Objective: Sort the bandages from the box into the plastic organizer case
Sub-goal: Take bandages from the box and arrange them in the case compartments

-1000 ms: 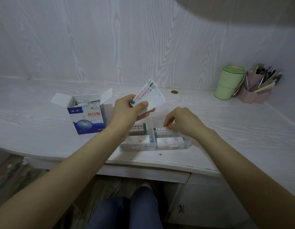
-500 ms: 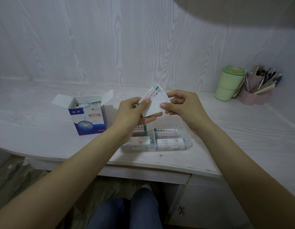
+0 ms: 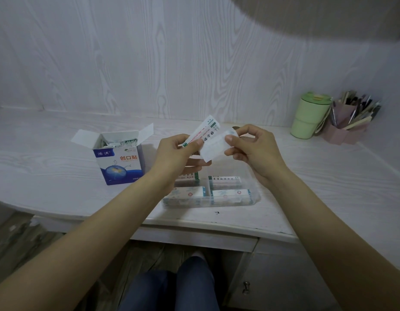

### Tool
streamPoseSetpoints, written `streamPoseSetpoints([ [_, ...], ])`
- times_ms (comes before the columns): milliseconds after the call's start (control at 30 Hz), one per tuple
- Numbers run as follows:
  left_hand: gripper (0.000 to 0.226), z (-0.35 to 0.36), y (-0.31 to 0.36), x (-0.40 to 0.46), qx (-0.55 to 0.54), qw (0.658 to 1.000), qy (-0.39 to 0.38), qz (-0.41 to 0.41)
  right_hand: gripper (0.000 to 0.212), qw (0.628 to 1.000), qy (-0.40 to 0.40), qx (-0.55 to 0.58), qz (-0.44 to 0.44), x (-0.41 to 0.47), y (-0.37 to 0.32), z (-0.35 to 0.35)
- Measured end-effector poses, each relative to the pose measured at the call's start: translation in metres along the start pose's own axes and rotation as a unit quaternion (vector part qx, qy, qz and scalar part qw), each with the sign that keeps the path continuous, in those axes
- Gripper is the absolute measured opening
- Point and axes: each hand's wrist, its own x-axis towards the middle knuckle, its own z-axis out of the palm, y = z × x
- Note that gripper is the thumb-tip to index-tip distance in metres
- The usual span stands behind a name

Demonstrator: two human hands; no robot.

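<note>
While a green cup (image 3: pixel 310 118) and pen holder (image 3: pixel 348 124) stand far right, both hands hover over the organizer case (image 3: pixel 254 198). The left hand (image 3: pixel 172 153) pinches a bandage stack (image 3: pixel 202 133), long axis tilted up-right; the right hand (image 3: pixel 255 149) pinches one bandage (image 3: pixel 213 147). The open box (image 3: pixel 119 162) stands left.
</note>
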Motion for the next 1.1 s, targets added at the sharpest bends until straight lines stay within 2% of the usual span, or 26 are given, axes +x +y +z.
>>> streamPoseSetpoints([
  [100,0.021,-0.003,-0.002,0.003,0.007,1.000,0.019,-0.008,0.007,0.998,-0.007,0.059,0.005,0.001,0.002,-0.005],
  [200,0.026,-0.004,-0.003,0.003,0.006,1.000,0.028,-0.011,0.027,0.997,-0.008,0.072,0.015,0.004,0.004,-0.011],
  [300,0.024,-0.002,-0.004,0.002,0.001,0.999,0.031,-0.007,0.008,1.000,-0.016,-0.020,0.013,0.009,0.007,-0.017],
  [433,0.022,-0.001,-0.003,0.002,0.001,1.000,0.030,-0.005,0.017,0.975,-0.021,-0.222,0.020,0.015,0.011,-0.027],
  [567,0.026,-0.002,-0.003,0.002,0.010,1.000,0.017,-0.007,0.015,0.940,-0.060,-0.334,0.024,0.017,0.016,-0.030],
  [767,0.022,-0.001,-0.003,0.001,0.014,1.000,0.013,-0.005,0.011,0.899,-0.126,-0.418,0.029,0.017,0.027,-0.021],
  [900,0.016,-0.001,-0.003,0.001,0.014,1.000,0.002,0.002,0.009,0.879,-0.147,-0.454,0.003,0.016,0.030,-0.013],
  [1100,0.007,0.001,-0.002,0.000,0.005,1.000,-0.010,0.008,0.012,0.825,-0.156,-0.543,-0.027,0.017,0.032,-0.005],
])
